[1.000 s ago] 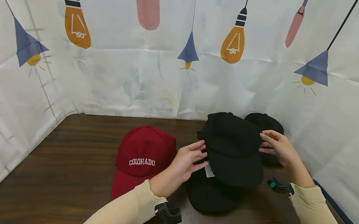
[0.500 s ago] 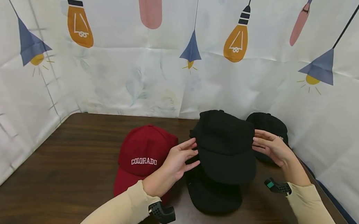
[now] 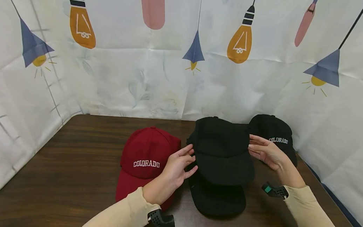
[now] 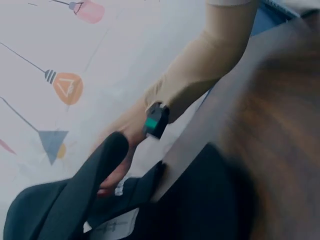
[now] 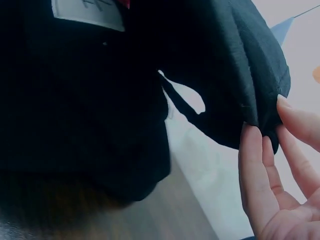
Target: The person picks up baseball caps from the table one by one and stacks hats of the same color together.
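A plain black baseball cap point(image 3: 224, 151) hangs tilted between my two hands, its brim toward me. My left hand point(image 3: 176, 167) holds its left edge; the fingertips are partly hidden behind it. On the other side my right hand point(image 3: 268, 153) pinches the edge, thumb against fingers, as the right wrist view shows up close point(image 5: 280, 200). Below it lies another black cap point(image 3: 216, 200), mostly covered, with its brim showing. A whitish label point(image 4: 117, 225) appears inside dark cloth in the left wrist view. Whether the upper cap touches the lower one, I cannot tell.
A red cap point(image 3: 148, 151) lettered COLORADO lies left of my left hand, partly behind that forearm. Behind my right hand sits a black COLORADO cap point(image 3: 270, 128). All are on a dark wooden table point(image 3: 69, 176), backed by a white printed curtain point(image 3: 114, 73).
Both hands have carried the upper black cap to the left and slightly down, over the lower cap. The lettering on the black cap behind has come into view.
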Demonstrator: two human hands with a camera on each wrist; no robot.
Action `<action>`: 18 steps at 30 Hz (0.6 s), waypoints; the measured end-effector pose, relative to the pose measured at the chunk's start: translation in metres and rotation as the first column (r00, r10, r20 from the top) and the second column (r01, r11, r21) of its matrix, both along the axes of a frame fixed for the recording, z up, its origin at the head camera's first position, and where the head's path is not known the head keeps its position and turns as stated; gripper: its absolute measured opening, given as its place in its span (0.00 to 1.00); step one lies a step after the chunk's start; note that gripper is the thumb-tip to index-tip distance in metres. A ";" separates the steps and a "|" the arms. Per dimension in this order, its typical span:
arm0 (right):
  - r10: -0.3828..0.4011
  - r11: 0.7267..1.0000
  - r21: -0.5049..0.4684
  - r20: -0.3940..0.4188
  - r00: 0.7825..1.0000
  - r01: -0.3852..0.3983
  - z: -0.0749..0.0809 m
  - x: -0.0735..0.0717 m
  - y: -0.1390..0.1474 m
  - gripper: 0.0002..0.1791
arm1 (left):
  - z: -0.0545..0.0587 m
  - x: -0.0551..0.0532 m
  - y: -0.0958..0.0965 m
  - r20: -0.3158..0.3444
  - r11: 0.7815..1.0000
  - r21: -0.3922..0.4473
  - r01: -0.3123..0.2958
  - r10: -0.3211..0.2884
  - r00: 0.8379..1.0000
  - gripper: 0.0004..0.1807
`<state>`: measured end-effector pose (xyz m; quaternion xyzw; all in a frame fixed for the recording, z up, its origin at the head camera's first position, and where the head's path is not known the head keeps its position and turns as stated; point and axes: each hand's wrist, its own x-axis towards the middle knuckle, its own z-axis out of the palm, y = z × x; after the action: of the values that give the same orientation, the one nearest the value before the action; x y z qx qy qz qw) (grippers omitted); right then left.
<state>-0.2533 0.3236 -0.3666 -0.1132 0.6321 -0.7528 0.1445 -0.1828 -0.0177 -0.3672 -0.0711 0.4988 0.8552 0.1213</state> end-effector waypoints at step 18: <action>0.054 0.998 -0.022 0.050 0.997 -0.053 -0.019 -0.001 -0.009 0.22 | -0.011 0.011 0.006 0.007 0.995 0.018 -0.102 0.102 0.995 0.31</action>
<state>-0.2543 0.3151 -0.3855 -0.1122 0.6173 -0.7577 0.1796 -0.1714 -0.0116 -0.3781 -0.0980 0.4862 0.8647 0.0798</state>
